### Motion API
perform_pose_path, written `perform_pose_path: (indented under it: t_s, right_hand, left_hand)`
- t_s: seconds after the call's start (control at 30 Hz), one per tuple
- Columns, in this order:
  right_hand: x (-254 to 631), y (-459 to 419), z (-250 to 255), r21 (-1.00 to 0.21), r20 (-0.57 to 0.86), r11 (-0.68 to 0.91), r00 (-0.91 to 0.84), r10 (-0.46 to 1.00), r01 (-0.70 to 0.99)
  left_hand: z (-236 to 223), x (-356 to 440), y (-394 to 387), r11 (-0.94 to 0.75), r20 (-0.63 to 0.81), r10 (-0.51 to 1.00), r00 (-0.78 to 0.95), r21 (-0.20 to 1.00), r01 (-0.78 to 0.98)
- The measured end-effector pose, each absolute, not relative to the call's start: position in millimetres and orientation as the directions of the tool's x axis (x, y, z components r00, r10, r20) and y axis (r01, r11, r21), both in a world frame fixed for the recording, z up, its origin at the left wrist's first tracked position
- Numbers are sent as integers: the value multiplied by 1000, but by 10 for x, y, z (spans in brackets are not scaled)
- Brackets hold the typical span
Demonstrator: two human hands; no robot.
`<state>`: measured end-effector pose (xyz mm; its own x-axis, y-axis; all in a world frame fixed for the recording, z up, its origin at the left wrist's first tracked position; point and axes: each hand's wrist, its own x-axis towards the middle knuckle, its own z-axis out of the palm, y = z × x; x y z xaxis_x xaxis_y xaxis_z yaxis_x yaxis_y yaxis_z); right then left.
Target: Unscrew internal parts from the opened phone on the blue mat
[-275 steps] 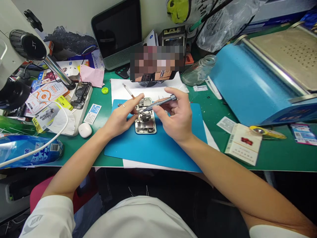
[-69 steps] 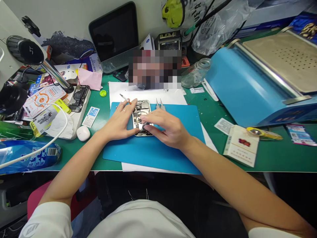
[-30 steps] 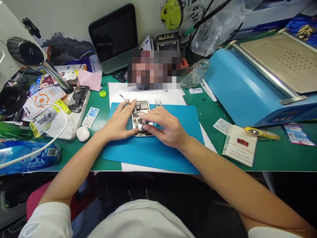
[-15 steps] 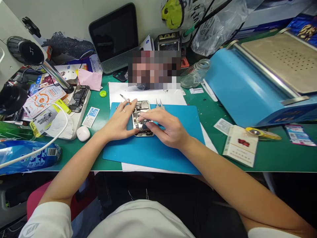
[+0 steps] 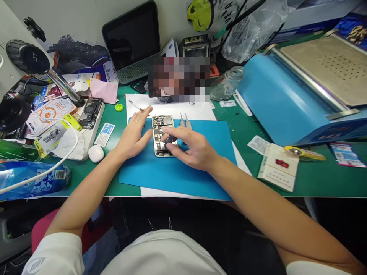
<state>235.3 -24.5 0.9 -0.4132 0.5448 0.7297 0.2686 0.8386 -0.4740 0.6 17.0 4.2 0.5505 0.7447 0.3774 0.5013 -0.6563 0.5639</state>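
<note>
An opened phone (image 5: 163,121) with bare inner parts lies on the blue mat (image 5: 172,175). My right hand (image 5: 192,147) pinches a small dark screwdriver (image 5: 169,140) over the lower half of the phone; its tip is hard to make out. To the left of the phone is my left hand (image 5: 133,135), thumb and fingers spread and apart from the phone. Between its fingers sits a lit-looking cigarette (image 5: 137,106), pointing up and left. A pair of tweezers (image 5: 184,121) lies right of the phone, partly hidden behind my right hand.
A blue machine with a metal plate (image 5: 275,99) fills the right side. A cigarette pack (image 5: 278,167) and a yellow cutter (image 5: 304,152) lie before it. A glass jar (image 5: 226,84) lies behind the mat. At left are a white earbud case (image 5: 96,153) and another opened phone (image 5: 91,113).
My left hand has lifted off the phone and shifted left and up, with the cigarette still between its fingers. My right hand stays over the phone, the screwdriver now more upright.
</note>
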Motion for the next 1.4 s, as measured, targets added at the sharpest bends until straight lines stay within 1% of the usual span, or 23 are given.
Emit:
perform_pose_path:
  t_s: [0.1, 0.17, 0.33, 0.47, 0.8, 1.13, 1.4]
  right_hand:
    - [2359, -257, -24, -446, 752, 840, -379, 540, 309]
    - [2354, -268, -48, -460, 764, 829, -334, 552, 317]
    - [2299, -312, -95, -601, 720, 768, -265, 641, 222]
    - [2243, -333, -116, -636, 683, 747, -309, 662, 193]
    - [2215, -345, -130, -652, 626, 718, -359, 692, 245]
    - [2130, -361, -127, -619, 647, 771, -458, 609, 151]
    - [2104, -363, -124, -646, 642, 753, -448, 623, 121]
  left_hand:
    - [47, -10, 179, -621, 442, 783, 439, 603, 500]
    - [57, -10, 172, -599, 462, 801, 382, 626, 499]
    - [66, 7, 162, -568, 493, 822, 286, 674, 472]
    - [45, 6, 182, -565, 513, 823, 245, 694, 447]
    - [10, -5, 203, -583, 537, 811, 232, 706, 402]
    - [7, 10, 205, -576, 526, 816, 238, 714, 397]
    - [17, 19, 196, -569, 517, 822, 240, 720, 398]
